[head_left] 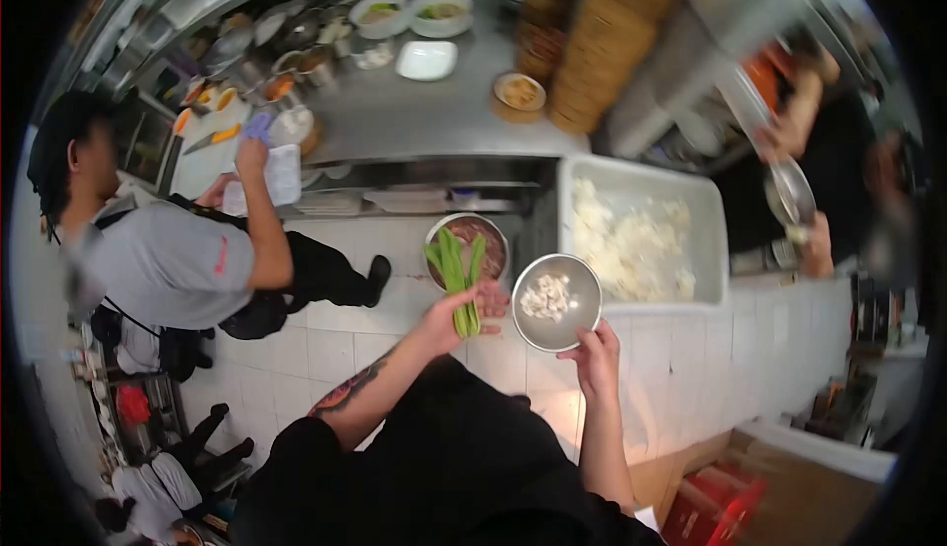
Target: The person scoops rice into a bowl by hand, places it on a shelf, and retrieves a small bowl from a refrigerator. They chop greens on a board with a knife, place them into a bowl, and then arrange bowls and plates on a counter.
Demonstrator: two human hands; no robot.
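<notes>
My left hand (pixel 464 311) grips a bunch of long green vegetable stalks (pixel 455 268), their leafy ends over a round metal bowl (pixel 490 240) of brownish contents below. My right hand (pixel 595 351) holds a small metal bowl (pixel 582 301) by its rim; inside it lie pale chopped pieces (pixel 548 297). The two hands are close together above the white tiled floor (pixel 326 339).
A large white tub (pixel 639 183) of pale food stands to the right. A steel counter (pixel 414 112) holds bowls, a white plate and stacked bamboo steamers (pixel 602 33). A person in a grey shirt (pixel 168 260) works at left; another person's hands (pixel 804 142) hold a pan at right.
</notes>
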